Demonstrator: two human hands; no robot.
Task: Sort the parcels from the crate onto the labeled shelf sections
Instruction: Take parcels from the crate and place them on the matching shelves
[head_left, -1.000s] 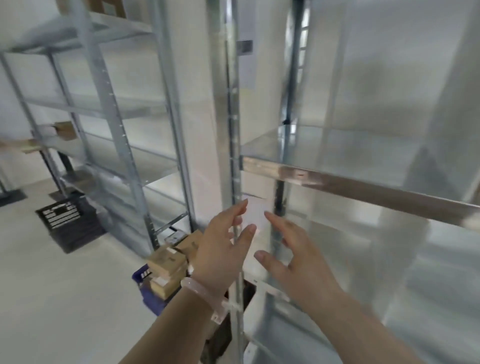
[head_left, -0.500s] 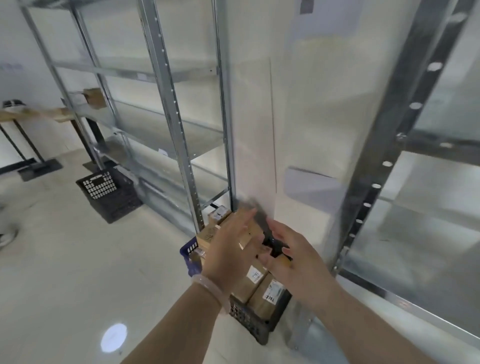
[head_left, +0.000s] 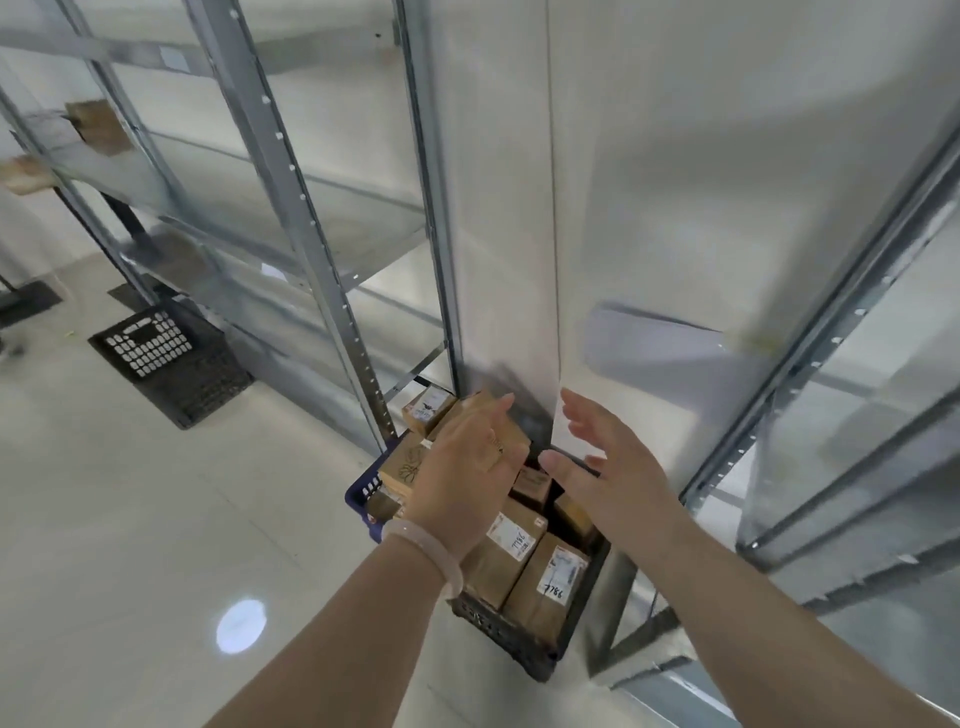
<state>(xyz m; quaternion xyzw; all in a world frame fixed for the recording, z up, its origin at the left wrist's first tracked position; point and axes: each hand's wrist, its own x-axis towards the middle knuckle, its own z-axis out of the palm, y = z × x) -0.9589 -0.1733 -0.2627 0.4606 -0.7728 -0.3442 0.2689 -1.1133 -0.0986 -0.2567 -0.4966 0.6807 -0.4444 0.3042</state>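
Hands: two, left hand (head_left: 467, 478) and right hand (head_left: 608, 467). Crates: three: black crate (head_left: 498, 623) lower centre, blue crate (head_left: 363, 493) at its left, second black crate (head_left: 166, 358) far left. Parcels (head_left: 506, 551) in the lower-centre crate: at least seven visible. Lone parcel (head_left: 96, 127) on upper-left shelf (head_left: 218, 176): one.

Both bare forearms reach up from the bottom edge toward mid-frame, elbows out of sight. The left hand (head_left: 467, 480): back facing up, fingers straight and close together, not curled. A pale bracelet (head_left: 434, 558) on that wrist. The right hand (head_left: 610, 470): palm turned toward the other hand, fingers straight, slightly spread, thumb out. Hands near each other, narrow gap between, not touching.
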